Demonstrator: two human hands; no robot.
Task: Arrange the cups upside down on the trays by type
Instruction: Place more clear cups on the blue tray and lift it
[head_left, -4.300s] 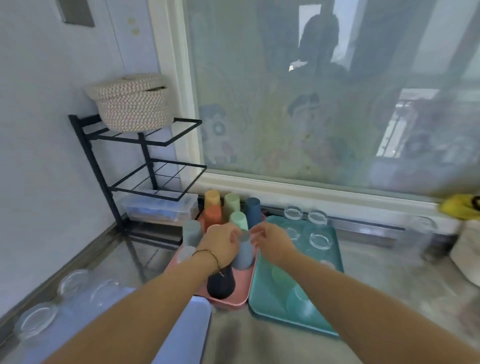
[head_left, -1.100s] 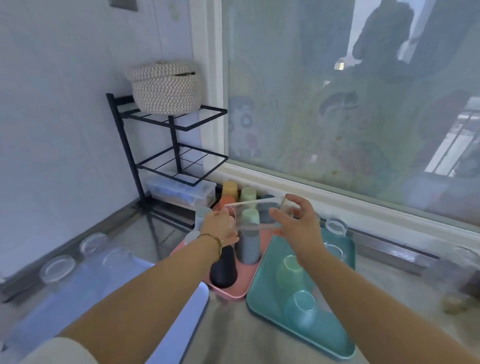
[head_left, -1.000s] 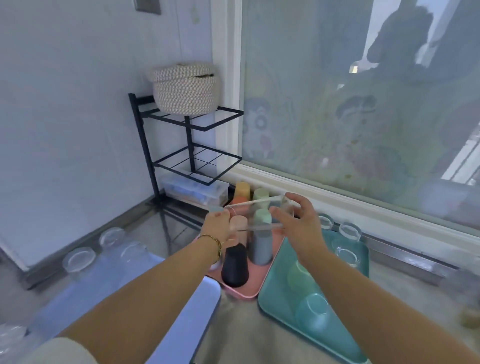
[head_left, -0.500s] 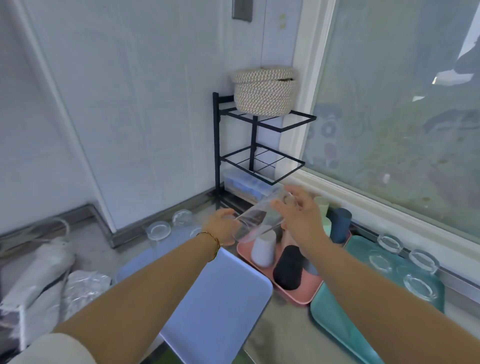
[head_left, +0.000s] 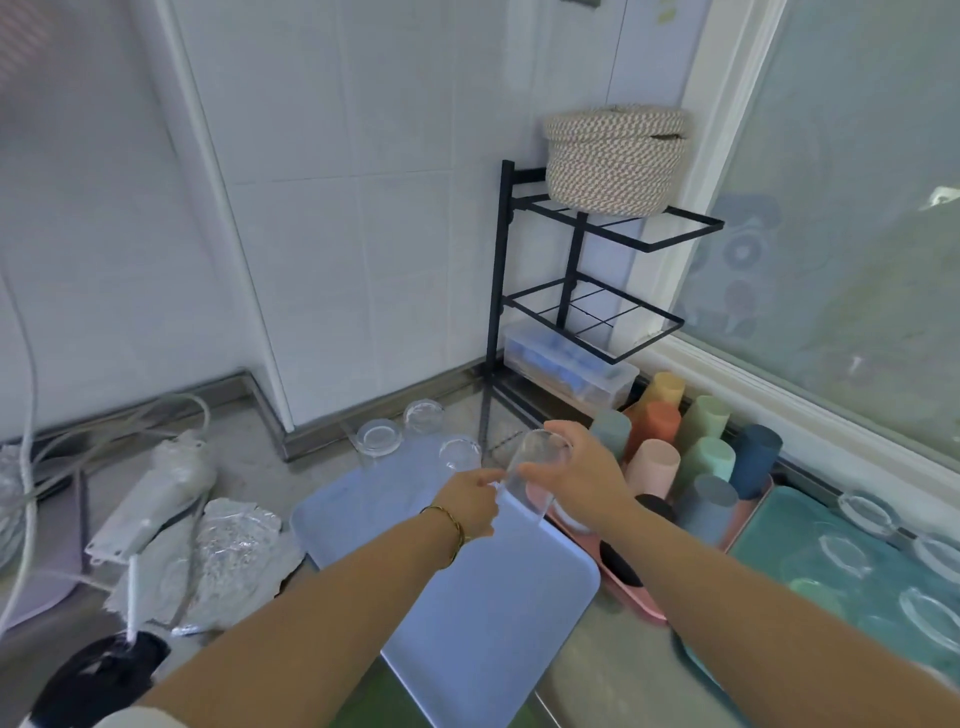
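Grey stone tabletop carries three trays side by side: a pale blue plastic tray in the middle, a pink plastic tray just beside it to the right, and a teal plastic tray beyond that. A black wire rack stands in the corner behind them. Coloured plastic tumblers stand upside down, packed close together, on the pink tray. Several upturned clear glasses sit at the far end of the blue tray, and more lie on the teal one.

Above the near right part of the blue tray, a tall clear drinking glass hangs tilted in the air between both hands. Which end is its mouth is hard to tell. The right hand wraps its fingers round the upper part of the wall. The left hand pinches the lower end with its fingertips.

Glass like this is probably light but stiff, smooth and breakable, so it could slip or chip if set down hard. Holding the side wall near the middle looks safest, lowering the rim flat onto the blue tray beside the other clear ones.
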